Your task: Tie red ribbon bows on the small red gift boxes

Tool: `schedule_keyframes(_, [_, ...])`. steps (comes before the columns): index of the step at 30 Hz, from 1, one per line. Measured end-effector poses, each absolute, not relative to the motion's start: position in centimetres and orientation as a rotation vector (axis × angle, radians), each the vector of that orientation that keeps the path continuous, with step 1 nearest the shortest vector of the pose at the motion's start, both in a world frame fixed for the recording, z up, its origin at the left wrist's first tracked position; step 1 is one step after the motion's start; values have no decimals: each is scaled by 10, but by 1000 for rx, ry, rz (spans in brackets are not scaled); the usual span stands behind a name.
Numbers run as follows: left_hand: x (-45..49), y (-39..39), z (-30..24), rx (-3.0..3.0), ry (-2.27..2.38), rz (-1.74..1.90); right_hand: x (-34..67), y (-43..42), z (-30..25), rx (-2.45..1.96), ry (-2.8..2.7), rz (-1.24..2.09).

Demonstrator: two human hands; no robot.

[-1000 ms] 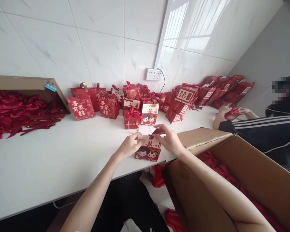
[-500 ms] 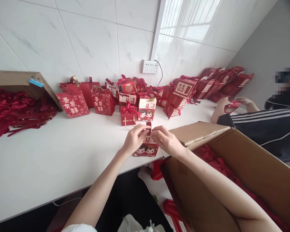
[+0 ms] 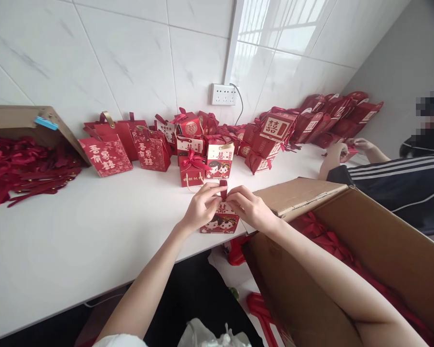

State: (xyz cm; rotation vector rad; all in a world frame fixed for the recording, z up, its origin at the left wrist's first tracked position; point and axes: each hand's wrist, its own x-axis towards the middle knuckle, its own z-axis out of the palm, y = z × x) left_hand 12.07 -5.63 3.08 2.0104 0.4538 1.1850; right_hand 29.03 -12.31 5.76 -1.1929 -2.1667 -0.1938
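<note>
A small red and white gift box (image 3: 221,221) printed with a cartoon couple stands at the near edge of the white table (image 3: 75,231). A short red ribbon handle (image 3: 223,189) stands up from its top. My left hand (image 3: 201,206) and my right hand (image 3: 246,207) meet over the box, fingers pinched on that ribbon from either side.
Finished red gift boxes and bags (image 3: 191,144) crowd the back along the tiled wall. A tipped cardboard box (image 3: 29,120) spills red ribbons (image 3: 18,168) at left. An open carton (image 3: 347,250) with red ribbons stands at right. Another person's hands (image 3: 342,154) work at far right.
My hands moved from the box's sides up to its top and drew the red ribbon upright between them. The person at right shifted their hands a little.
</note>
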Motion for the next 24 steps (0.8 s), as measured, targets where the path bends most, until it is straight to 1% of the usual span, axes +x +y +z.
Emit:
schedule_keyframes(6, [119,-56,36,1964,575,1079,290,-122,56,-1151,-2140,-164])
schedule_keyframes(12, [118,-54,55,1919,602,931,293,-121,51,-1168,-2109,-83])
schedule_keyframes(15, [121,-54,61,1946,627,887,292,-120,49,-1208,-2039,20])
schedule_keyframes(20, [127,-58,57,1939,679,1005,291,-119,46,-1322,-1882,197])
schedule_keyframes(24, [129,-59,52,1912,725,1066,290,-119,45,-1305,-1944,238])
